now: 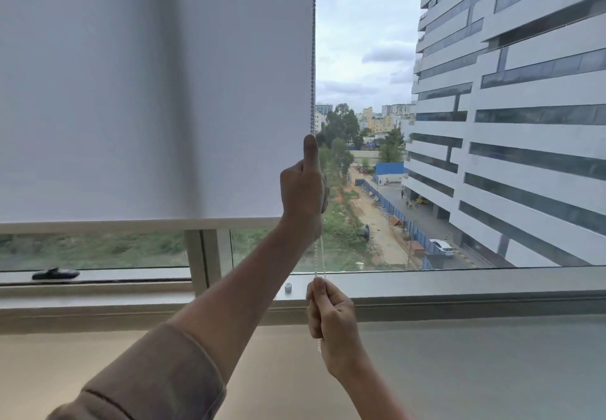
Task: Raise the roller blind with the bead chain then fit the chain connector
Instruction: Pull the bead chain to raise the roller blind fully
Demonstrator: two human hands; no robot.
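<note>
A white roller blind (147, 91) covers the left window pane, and its bottom bar (131, 224) hangs a little above the sill. The bead chain (313, 59) runs down the blind's right edge. My left hand (303, 190) is raised and closed around the chain, thumb pointing up along it. Lower down, at sill height, my right hand (331, 318) grips the same chain, and a short end of chain hangs out below the fist. A small pale cylindrical piece (288, 287), possibly the chain connector, stands on the sill just left of my right hand.
A wide sill (459, 370) stretches below the window frame (203, 255). A black window handle (55, 273) lies on the lower frame at the left. Through the glass I see a tall white building (508, 124) and a street far below.
</note>
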